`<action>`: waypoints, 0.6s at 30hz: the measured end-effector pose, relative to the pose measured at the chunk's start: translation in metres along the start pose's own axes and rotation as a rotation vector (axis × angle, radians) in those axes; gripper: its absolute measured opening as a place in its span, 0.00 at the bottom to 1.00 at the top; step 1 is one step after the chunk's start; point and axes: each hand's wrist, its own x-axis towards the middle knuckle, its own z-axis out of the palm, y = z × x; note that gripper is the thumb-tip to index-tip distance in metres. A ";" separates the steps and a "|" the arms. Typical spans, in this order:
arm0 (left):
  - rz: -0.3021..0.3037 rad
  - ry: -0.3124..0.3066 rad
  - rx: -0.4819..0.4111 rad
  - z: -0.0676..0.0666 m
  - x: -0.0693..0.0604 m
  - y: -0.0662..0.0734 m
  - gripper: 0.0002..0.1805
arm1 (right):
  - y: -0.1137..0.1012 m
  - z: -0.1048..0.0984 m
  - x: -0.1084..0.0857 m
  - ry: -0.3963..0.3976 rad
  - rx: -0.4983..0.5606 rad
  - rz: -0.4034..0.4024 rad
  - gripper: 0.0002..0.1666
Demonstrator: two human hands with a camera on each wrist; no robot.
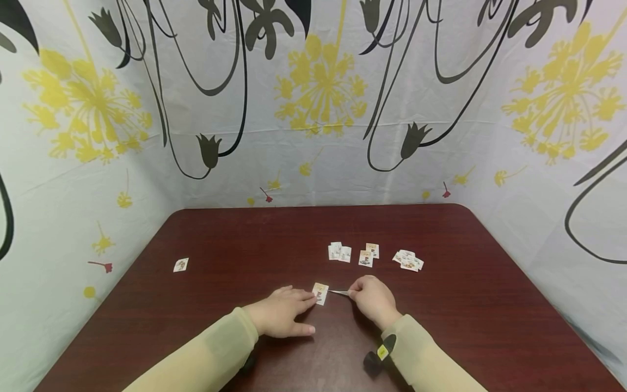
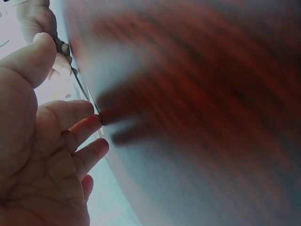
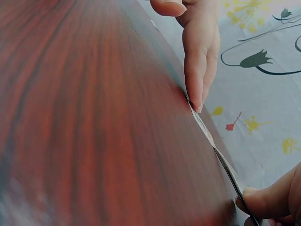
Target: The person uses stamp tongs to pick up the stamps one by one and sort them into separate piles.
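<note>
My left hand lies palm down with straight fingers, its fingertips touching a small printed card on the dark red table. Across from it, my right hand pinches a slim, pointed tool that looks like tweezers, seen nearly edge-on. Its tip meets the right edge of the card. In the right wrist view, the thumb presses on the tweezers, whose narrow end reaches the pale card by the left fingers. The left wrist view shows the left palm close up.
Small printed cards lie beyond the hands in a left group, a middle pair and a right group. One single card sits at the far left. A patterned cloth hangs behind the table.
</note>
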 end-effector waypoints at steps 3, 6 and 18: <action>0.006 0.000 0.002 0.000 -0.001 0.001 0.39 | 0.000 0.000 0.000 0.000 0.002 0.002 0.07; 0.010 -0.003 0.004 0.000 -0.002 0.003 0.39 | 0.000 0.000 0.000 -0.001 0.006 0.006 0.07; -0.004 -0.025 0.018 0.001 0.000 0.004 0.39 | 0.000 0.001 0.000 -0.001 0.014 0.001 0.07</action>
